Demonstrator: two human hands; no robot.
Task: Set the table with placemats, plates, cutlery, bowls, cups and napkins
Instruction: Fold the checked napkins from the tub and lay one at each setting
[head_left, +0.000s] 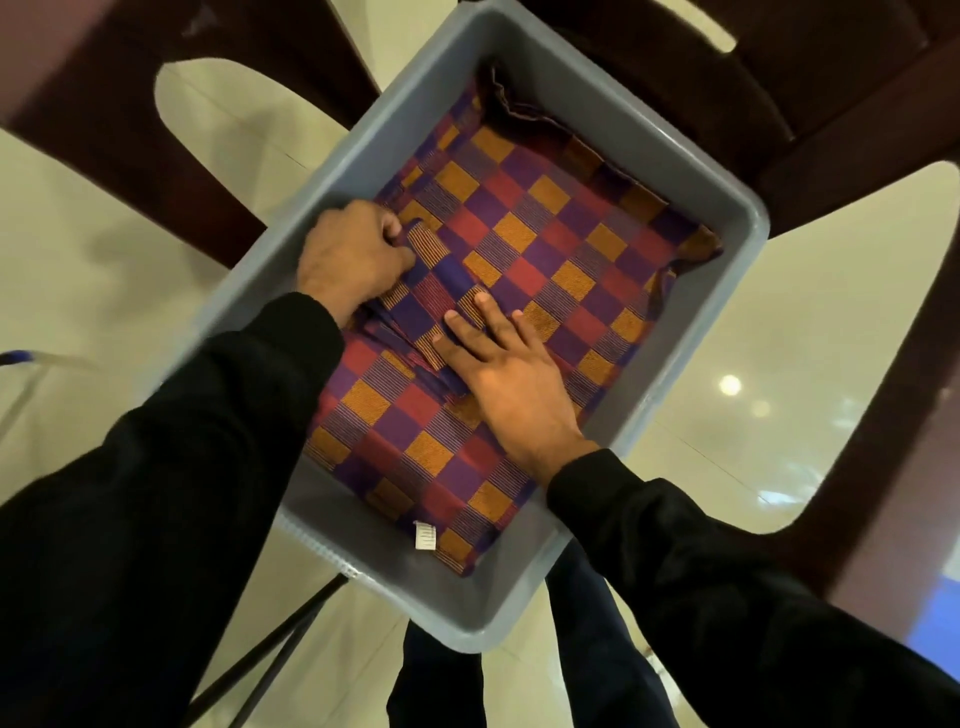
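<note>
The checked red, purple and orange woven placemats are bunching under the left hand's curled fingers while the right hand's straight fingers are pressing alongside, so several layers could lift together from the grey plastic tub.

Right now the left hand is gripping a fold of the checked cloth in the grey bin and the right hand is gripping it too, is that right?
Not quite. In the head view the left hand grips a fold of the checked cloth in the grey bin, but the right hand lies flat on it, fingers straight.
</note>
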